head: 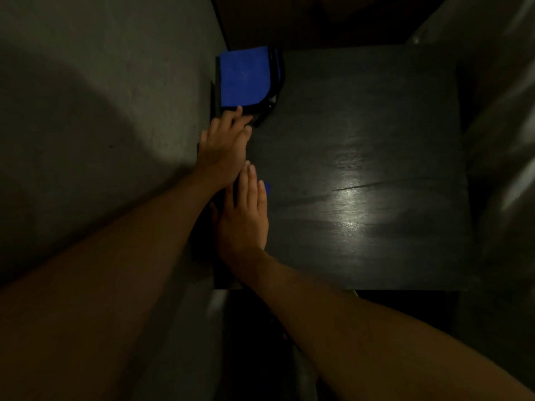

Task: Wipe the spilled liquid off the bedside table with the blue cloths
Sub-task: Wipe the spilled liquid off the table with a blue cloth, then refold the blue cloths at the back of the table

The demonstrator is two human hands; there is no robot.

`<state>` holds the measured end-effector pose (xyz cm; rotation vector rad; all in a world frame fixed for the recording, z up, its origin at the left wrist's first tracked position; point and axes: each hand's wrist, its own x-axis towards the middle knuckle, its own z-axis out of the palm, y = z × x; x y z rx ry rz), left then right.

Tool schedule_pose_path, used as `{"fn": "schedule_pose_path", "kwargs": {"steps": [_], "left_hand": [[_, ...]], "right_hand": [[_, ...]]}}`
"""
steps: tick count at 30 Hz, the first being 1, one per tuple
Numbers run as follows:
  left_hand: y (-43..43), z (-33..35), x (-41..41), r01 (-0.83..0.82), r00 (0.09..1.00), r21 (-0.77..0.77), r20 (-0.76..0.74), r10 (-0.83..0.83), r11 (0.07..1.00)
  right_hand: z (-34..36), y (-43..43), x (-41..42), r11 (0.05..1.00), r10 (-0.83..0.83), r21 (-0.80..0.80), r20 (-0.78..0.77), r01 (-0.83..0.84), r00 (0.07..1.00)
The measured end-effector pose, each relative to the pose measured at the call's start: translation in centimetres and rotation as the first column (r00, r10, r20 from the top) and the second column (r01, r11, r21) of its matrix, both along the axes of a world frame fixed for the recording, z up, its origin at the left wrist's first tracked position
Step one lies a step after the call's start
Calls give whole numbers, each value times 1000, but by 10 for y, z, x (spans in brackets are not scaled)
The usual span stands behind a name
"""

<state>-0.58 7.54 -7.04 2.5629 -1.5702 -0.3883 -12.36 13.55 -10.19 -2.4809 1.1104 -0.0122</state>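
A dark wooden bedside table (362,169) fills the middle of the head view, with a shiny wet-looking patch (350,204) right of centre. A folded blue cloth with a black edge (243,78) lies at the table's far left corner. My left hand (225,146) reaches along the left edge, and its straight fingertips touch the near edge of that cloth. My right hand (241,218) lies flat on the table's left side, pressing on a second blue cloth (267,188); only a small corner of it shows beside the fingers.
A grey wall (101,125) runs close along the table's left edge. Pale bedding or fabric (503,140) borders the right side. Dark floor lies below the table's near edge (318,289). The room is dim.
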Motion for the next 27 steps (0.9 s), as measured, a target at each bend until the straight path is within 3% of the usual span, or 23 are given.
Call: {"fn": "schedule_pose_path", "kwargs": {"steps": [2,6,10,13,16,20,24,27], "left_hand": [[-8,-1,7,-41,999,-52,5,42,998],[-29,4,14,-225,972,-234,-126,200,946],[-53,8,28,-266,957,-253,47,286,930],[-78,8,41,-431,896,-132,59,441,893],[-97,0,59,-604,796,1,-39,604,797],[-108,1,76,-792,533,50,-429,729,609],[-113,4,88,-765,582,21,-405,705,644],[-127,11,95,-800,551,-92,-502,666,593]], "right_hand": [[0,-11,7,1000,23,10,-22,-23,999],[-2,-33,20,998,61,26,-35,-60,998],[-1,-51,30,998,55,8,2,-55,998],[-3,-58,33,999,40,-27,5,-40,999],[-3,-61,37,998,44,-35,-15,-45,999],[-4,-74,45,998,43,-45,-34,-45,999],[-4,-90,55,998,39,-42,-54,-41,998],[-3,-101,62,998,45,-34,-48,-47,998]]}}
